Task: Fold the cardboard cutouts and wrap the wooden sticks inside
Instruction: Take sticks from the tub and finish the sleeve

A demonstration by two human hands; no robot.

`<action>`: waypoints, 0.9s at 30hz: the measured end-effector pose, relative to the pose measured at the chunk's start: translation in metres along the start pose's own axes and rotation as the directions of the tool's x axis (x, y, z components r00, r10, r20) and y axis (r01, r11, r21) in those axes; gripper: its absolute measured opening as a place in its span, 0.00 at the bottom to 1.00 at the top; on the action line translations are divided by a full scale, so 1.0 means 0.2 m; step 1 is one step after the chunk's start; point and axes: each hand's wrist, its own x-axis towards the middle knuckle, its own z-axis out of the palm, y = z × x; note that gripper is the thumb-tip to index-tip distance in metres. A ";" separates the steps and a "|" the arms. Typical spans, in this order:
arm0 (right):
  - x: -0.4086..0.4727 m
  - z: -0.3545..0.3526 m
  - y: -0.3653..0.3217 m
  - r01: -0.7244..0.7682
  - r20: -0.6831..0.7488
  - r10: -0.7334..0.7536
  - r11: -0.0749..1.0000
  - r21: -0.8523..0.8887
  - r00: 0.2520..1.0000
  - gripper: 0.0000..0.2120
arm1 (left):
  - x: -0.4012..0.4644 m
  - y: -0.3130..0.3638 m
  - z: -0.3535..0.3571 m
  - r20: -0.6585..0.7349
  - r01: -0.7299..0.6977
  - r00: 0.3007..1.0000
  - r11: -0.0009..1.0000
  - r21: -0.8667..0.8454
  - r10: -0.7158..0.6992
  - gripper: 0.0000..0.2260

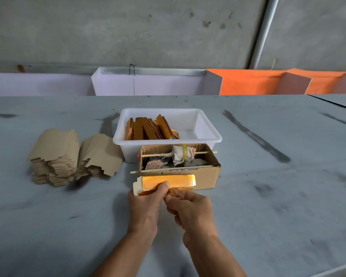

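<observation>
- Left hand (146, 204): thumb and curled fingers pinching the near edge of a gold-faced, partly folded cardboard cutout (168, 181), held just above the grey tabletop (48, 226).
- Right hand (190, 208): fingers curled, fingertips pinching the cutout's lower right flap, touching the left thumb.
- Cutout: shiny orange-gold face up, pale unprinted tab protruding at its left end, directly in front of an open brown corrugated box (206, 176).
- Corrugated box: scraps of cloth inside; two thin wooden sticks (168, 169) laid across its rim; a taped roll of white cloth (183, 154) around the farther stick.
- Left of the box: two stacks of flat brown cardboard cutouts (68, 156), side by side and touching.
- Behind the box, touching it: white rectangular plastic tub (206, 128) with finished gold-wrapped pieces (148, 127) leaning in its left half.
- Farthest: white and orange partition boards (248, 81) along the table's back edge, against a grey concrete wall (128, 27).
</observation>
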 end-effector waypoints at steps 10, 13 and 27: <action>-0.03 0.00 0.02 -0.088 -0.139 0.107 0.986 0.141 0.984 0.19 | -0.01 0.04 -0.01 0.058 0.023 0.998 0.996 -0.087 -0.018 0.08; -0.02 0.00 0.04 -0.073 -0.142 0.095 0.985 0.155 0.985 0.18 | 0.00 0.02 -0.01 0.063 0.132 0.990 0.982 -0.132 -0.125 0.06; 0.04 0.03 0.12 0.116 -0.176 -0.085 0.978 0.173 0.981 0.12 | 0.02 0.02 -0.01 0.212 0.360 0.925 0.904 -0.230 -0.314 0.06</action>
